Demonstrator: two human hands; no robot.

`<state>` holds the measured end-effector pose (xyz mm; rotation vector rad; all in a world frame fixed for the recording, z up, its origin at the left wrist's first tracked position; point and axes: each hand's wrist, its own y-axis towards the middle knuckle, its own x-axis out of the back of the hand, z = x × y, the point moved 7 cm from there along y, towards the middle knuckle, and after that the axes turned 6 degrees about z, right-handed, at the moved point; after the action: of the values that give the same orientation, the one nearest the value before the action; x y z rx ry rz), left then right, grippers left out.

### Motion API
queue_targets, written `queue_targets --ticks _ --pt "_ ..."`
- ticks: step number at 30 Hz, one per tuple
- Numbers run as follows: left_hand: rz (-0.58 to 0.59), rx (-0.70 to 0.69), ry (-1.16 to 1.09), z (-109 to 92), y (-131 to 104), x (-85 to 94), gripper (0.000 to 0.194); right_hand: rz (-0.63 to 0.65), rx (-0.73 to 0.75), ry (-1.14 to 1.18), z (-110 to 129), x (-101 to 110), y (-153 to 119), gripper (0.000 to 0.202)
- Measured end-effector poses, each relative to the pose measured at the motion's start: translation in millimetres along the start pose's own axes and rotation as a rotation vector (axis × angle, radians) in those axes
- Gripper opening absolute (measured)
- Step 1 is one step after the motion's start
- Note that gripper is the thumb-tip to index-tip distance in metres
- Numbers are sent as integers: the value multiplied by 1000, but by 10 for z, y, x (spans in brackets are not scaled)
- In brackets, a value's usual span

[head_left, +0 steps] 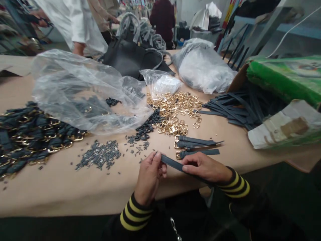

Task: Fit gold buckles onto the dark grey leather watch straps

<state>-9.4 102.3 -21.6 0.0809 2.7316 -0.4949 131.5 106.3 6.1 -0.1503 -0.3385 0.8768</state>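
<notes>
A dark leather strap (173,163) is stretched between my two hands above the table's near edge. My left hand (150,175) pinches its left end between thumb and fingers. My right hand (204,166) grips the strap further along, and the rest runs under that hand toward the sleeve. Just behind my right hand lie several straps with gold buckles (193,143). Beyond them spreads a heap of gold buckles (175,107), with a pile of dark loops (147,124) at its left. Small dark pieces (99,154) are scattered to the left of my left hand.
A mound of buckled straps (32,134) covers the table's left side. Clear plastic bags (85,90) and a stuffed bag (203,67) lie behind. At right, a green box (286,73) holds loose straps (238,107). A dark handbag (130,55) and a person in white (77,26) are across the table.
</notes>
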Motion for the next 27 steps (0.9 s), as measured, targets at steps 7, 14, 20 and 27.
queue_targets --ticks 7,14,20,27 --pt "-48 70 -67 170 -152 139 28 56 -86 474 -262 -357 187 25" --pt "13 37 22 151 -150 96 28 -76 28 464 -54 -429 332 22" --pt "-132 -125 344 23 -248 188 15 -120 97 465 70 -450 357 17" --pt "124 -335 783 -121 -387 -19 24 -132 -5 377 -12 -373 388 13"
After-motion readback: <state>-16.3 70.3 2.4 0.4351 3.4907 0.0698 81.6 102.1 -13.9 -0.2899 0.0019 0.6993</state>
